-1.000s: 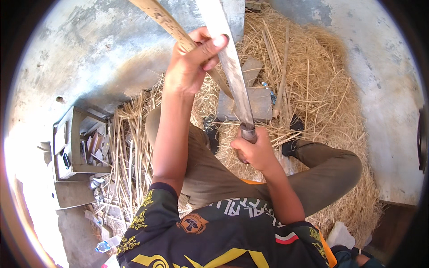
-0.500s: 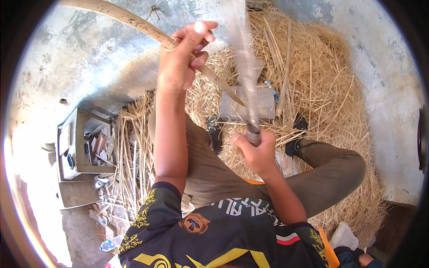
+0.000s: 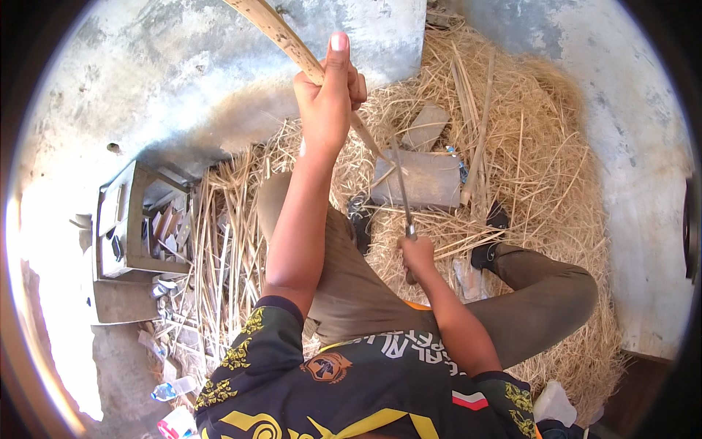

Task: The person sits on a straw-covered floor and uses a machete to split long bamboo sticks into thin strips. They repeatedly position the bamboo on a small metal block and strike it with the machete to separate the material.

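Note:
My left hand (image 3: 329,102) is closed round a long, pale bamboo strip (image 3: 278,35), with the thumb stretched out along the top. From the upper edge the strip slants down to the right, its lower tip close to the machete's blade above the wooden block (image 3: 428,183). In my right hand (image 3: 417,257) is the handle of the machete (image 3: 402,179), fingers wrapped round it. Its narrow blade points away from me, seen nearly edge-on in front of the block. Whether blade and strip touch, I cannot tell.
Straw-like shavings (image 3: 534,124) cover the floor around my legs. Split bamboo lengths (image 3: 227,241) lie at left beside a wooden frame box (image 3: 135,219) holding scraps. A flat slab (image 3: 426,126) lies beyond the block. Plastic bottles (image 3: 174,388) lie lower left; walls (image 3: 183,66) rise behind.
The machete, raised and blurred before, has come down to the block, and my right hand has dropped slightly. My left hand has shifted right with the strip, its fingers now closed.

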Motion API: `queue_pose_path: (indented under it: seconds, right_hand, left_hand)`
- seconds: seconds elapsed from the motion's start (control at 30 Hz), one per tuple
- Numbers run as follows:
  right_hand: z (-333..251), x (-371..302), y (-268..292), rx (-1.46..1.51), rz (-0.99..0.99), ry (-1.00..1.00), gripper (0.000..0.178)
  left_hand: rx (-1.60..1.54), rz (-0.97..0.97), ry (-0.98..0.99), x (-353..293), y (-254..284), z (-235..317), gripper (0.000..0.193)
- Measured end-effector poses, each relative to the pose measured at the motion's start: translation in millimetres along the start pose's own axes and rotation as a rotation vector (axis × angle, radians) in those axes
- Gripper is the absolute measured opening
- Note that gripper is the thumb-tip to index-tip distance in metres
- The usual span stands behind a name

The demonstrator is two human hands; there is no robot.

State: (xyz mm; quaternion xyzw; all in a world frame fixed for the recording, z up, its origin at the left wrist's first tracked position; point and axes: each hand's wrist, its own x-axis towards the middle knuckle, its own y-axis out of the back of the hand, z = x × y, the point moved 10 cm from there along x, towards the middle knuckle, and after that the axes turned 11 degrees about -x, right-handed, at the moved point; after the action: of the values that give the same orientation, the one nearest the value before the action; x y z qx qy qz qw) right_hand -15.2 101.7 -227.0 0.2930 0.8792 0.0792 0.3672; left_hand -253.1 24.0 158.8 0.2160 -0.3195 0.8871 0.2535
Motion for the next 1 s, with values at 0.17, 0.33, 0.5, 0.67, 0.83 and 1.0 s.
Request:
queue_pose_path:
  seconds: [0.17, 0.33, 0.5, 0.67, 0.83, 1.0]
  right_hand:
    - [-65, -17, 12, 0.496, -0.160, 0.149, 0.019]
    - [-27, 24, 27, 0.377, 0.260, 0.386, 0.029]
    - [76, 56, 14, -0.048, 0.262, -0.076, 0.027]
    - [3, 34, 2, 0.398, -0.016, -0.046, 0.023]
    - [-101, -15, 15, 0.657, -0.361, 0.151, 0.027]
    - [-153, -64, 29, 0.743, -0.473, 0.390, 0.029]
  left_hand:
    - [-0.033, 0.050, 0.013, -1, 12, 4, 0.060]
    - [-0.026, 0.042, 0.075, 4, 10, 0, 0.061]
    - [0.000, 0.008, 0.069, 2, 2, 3, 0.060]
    - [-0.012, 0.002, 0.102, 2, 3, 1, 0.060]
    - [0.021, -0.005, 0.083, 5, 7, 3, 0.060]
    - [0.035, 0.049, 0.095, 5, 15, 3, 0.060]
